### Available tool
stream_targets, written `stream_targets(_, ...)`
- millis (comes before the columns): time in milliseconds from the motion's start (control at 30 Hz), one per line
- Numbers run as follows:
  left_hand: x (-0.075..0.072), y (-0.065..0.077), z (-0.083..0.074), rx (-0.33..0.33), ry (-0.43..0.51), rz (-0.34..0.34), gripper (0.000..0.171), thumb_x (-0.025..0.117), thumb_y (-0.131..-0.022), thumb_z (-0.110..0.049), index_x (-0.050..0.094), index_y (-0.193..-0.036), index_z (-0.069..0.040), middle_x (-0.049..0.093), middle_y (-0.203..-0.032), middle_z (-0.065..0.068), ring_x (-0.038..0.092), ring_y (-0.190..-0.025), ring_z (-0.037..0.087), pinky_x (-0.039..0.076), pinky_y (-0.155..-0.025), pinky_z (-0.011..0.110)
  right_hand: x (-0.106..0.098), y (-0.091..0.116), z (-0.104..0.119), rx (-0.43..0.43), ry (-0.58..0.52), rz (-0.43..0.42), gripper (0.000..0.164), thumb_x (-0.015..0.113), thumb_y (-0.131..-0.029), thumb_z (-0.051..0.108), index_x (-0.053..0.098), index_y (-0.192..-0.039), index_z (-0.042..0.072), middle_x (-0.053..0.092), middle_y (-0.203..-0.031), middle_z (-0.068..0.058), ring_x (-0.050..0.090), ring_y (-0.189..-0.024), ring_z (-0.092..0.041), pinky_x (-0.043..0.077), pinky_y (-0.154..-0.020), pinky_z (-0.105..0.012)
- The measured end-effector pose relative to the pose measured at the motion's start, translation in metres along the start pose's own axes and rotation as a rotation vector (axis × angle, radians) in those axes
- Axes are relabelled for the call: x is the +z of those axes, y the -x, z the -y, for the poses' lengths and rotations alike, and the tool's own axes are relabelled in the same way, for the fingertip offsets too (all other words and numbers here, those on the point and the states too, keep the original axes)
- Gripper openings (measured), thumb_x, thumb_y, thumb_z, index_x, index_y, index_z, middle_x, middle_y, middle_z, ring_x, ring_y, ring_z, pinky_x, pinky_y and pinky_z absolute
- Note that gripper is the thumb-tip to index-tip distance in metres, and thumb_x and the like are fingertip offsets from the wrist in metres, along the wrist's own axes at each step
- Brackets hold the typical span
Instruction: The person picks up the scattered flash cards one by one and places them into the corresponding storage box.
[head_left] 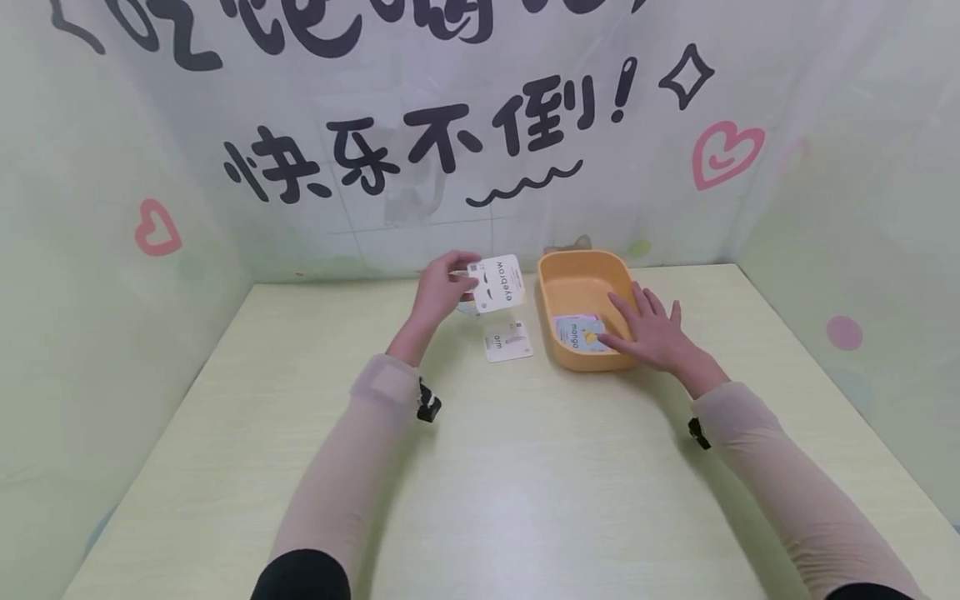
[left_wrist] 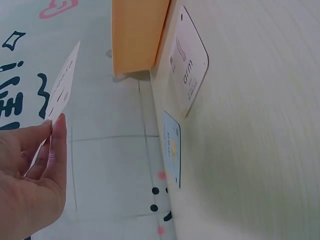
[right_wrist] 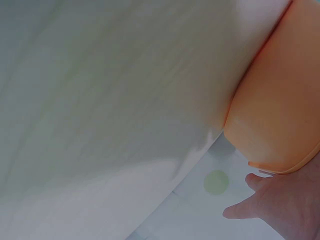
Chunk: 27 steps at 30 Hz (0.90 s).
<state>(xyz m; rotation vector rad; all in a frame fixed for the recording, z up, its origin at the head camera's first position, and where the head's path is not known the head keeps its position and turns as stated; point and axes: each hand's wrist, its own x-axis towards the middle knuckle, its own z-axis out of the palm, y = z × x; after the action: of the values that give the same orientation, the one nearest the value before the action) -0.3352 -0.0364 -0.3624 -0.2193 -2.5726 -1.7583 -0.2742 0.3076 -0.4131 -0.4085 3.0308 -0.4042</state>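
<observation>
My left hand pinches a white "eyebrow" flash card between thumb and fingers, held up above the table. In the left wrist view that card is seen nearly edge-on. Below it on the table lie a white "arm" card and a pale blue card with a yellow picture, the latter mostly hidden by my left hand in the head view. With fingers spread, my right hand reaches over the right side of an orange bin. A blue "mango" card lies inside, near the fingertips.
The pale wooden table meets a printed cloth backdrop just behind the bin. Similar cloth hangs along the left and right sides.
</observation>
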Motion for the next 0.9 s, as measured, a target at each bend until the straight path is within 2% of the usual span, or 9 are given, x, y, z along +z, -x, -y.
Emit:
stream_targets(267, 0.035, -0.004, -0.02, 0.037, -0.023, 0.05, 0.043, 0.063, -0.091, 0.004, 0.059, -0.132, -0.008, 0.063, -0.13, 0.014, 0.067, -0.105, 0.028, 0.063, -0.078, 0.028, 0.0, -0.001, 0.0, -0.001, -0.008, 0.002, 0.085, 0.047, -0.096, 0.059, 0.015, -0.16, 0.014, -0.006, -0.165, -0.027, 0.001, -0.151, -0.052, -0.006, -0.111, -0.083)
stream_targets(533, 0.069, -0.007, -0.029, 0.049, -0.017, 0.114, 0.041, 0.063, -0.092, 0.004, 0.059, -0.131, -0.008, 0.063, -0.124, 0.013, 0.068, -0.102, 0.025, 0.062, -0.074, 0.021, -0.002, -0.002, -0.001, 0.012, 0.006, 0.003, 0.085, 0.046, -0.096, 0.06, 0.015, -0.16, 0.014, -0.006, -0.165, -0.027, 0.001, -0.15, -0.052, -0.006, -0.111, -0.082)
stream_targets(800, 0.095, -0.004, -0.026, 0.049, -0.013, 0.188, 0.041, 0.062, -0.092, 0.005, 0.059, -0.13, -0.007, 0.063, -0.121, 0.011, 0.067, -0.101, 0.023, 0.063, -0.076, 0.025, -0.003, 0.0, 0.0, 0.006, -0.005, -0.011, 0.085, 0.047, -0.096, 0.059, 0.015, -0.16, 0.014, -0.005, -0.165, -0.028, 0.001, -0.15, -0.052, -0.006, -0.111, -0.083)
stream_targets(900, 0.101, -0.002, -0.021, 0.019, -0.021, 0.223, 0.041, 0.061, -0.092, 0.005, 0.058, -0.131, -0.006, 0.063, -0.12, 0.011, 0.067, -0.102, 0.023, 0.063, -0.074, 0.023, 0.002, 0.001, 0.0, 0.007, -0.013, -0.009, 0.085, 0.047, -0.096, 0.06, 0.016, -0.16, 0.015, -0.004, -0.165, -0.028, 0.002, -0.15, -0.052, -0.006, -0.111, -0.082)
